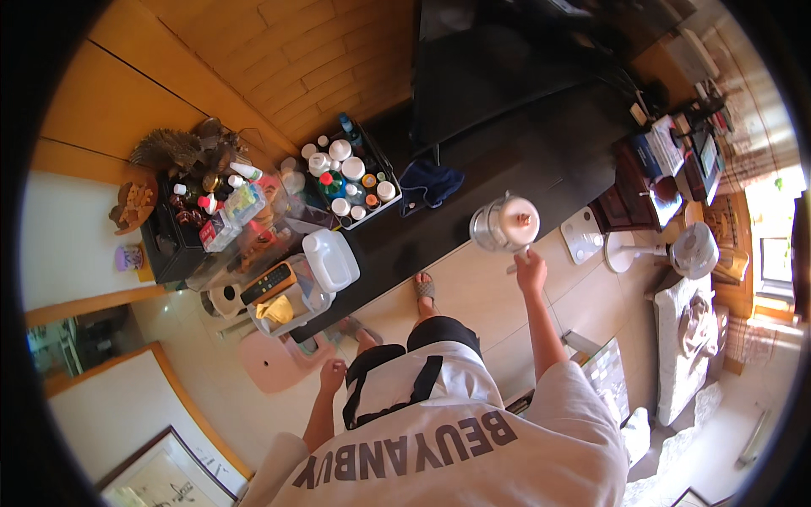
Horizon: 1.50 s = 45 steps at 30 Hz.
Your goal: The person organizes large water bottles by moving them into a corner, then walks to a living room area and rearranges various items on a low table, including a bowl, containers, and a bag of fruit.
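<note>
A clear jug with a pale pink lid (489, 227) hangs in front of the long black cabinet, over the tiled floor. My right hand (532, 272) grips it by its handle, with the arm stretched forward. At my left side, next to the black shorts, my left hand (332, 375) hangs low with loosely curled fingers and nothing visible in it. The pink plastic bin (269, 361) on the floor is the nearest thing to that hand. The black cabinet top (519, 149) runs across the view before me.
A box of bottles and jars (347, 180) stands on the cabinet beside a dark blue cloth (432, 184). Nearer are a white plastic container (331, 260) and a bin with remote control (269, 283) and yellow cloth (275, 309). At right are a scale (581, 234) and fan (694, 250).
</note>
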Tool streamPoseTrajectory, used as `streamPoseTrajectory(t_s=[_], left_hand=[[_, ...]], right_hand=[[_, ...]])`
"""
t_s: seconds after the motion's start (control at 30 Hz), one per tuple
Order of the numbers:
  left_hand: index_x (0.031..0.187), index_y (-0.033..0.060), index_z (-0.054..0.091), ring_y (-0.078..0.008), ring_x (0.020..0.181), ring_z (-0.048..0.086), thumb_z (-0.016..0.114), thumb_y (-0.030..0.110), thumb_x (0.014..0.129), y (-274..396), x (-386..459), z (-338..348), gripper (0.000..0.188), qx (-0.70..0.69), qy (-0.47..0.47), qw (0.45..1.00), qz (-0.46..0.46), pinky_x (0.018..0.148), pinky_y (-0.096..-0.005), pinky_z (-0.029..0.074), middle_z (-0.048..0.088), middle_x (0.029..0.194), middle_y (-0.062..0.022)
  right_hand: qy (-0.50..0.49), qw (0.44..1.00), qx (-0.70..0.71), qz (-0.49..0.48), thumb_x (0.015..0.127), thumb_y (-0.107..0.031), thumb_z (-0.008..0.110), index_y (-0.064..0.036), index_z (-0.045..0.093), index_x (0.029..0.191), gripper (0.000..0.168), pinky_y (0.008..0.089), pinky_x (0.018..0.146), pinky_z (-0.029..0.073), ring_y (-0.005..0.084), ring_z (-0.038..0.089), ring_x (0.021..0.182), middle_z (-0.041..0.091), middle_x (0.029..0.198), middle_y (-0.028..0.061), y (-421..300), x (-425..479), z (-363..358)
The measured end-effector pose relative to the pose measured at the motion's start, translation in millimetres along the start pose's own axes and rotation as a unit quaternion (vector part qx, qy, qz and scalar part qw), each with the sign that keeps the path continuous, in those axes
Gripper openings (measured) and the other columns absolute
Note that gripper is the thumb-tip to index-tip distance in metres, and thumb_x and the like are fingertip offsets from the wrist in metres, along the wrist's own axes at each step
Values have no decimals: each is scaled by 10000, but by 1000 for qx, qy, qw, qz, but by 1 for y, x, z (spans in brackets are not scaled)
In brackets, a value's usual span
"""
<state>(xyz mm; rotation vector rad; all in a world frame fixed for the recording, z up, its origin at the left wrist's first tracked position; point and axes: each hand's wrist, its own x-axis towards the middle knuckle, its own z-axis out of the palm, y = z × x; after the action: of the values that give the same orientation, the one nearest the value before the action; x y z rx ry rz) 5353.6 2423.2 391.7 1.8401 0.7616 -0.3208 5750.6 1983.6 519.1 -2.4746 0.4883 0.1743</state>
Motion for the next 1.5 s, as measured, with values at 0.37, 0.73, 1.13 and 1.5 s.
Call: streamPoseTrajectory(t_s=[0.37,0.73,1.13,1.5], left_hand=[[881,64,615,-297,749,630,606,199,763,81,-26,26,180,116,79,983,-118,679,-388,503,640,776,-138],[823,62,629,-336,911,579,622,277,749,29,-84,50,227,81,151,949,-264,809,-407,463,630,917,-162],[1251,-9,418,-364,1094,509,679,284,732,17,-42,-175,651,99,271,928,-236,918,-422,415,518,1189,-238],[1349,-25,229,-369,1153,431,715,272,706,148,163,-510,859,-42,537,842,27,960,-406,380,418,1252,-247]], right_hand=[[118,993,-21,-12,715,-354,662,-88,669,888,317,403,677,516,313,649,754,664,819,141,1,201,83],[-56,996,69,7,821,-293,577,6,559,1104,412,330,489,529,273,652,547,672,785,142,4,217,98],[225,955,-85,-171,816,-267,625,37,386,1246,579,438,948,402,360,481,1120,472,1216,236,50,95,90],[-96,946,30,-307,825,-51,533,-46,340,1312,525,391,826,453,306,551,1012,548,1100,196,-80,-137,182]])
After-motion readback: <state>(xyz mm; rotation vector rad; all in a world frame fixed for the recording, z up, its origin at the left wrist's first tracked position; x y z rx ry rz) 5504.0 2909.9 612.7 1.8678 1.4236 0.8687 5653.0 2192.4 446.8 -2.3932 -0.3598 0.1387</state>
